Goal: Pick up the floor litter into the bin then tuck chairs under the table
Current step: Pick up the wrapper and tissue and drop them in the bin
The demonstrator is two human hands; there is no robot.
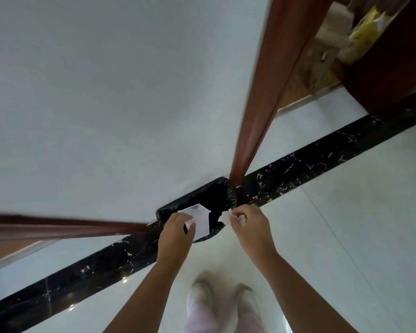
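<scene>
While both hands hover over the round black-lined bin (216, 193), the left hand (178, 230) grips a white paper box (201, 221) and the right hand (249, 222) pinches crumpled white tissue (226, 216) above its rim.

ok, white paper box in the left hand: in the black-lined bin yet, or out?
Out. Left hand grips white paper box above black-lined bin opening.
</scene>
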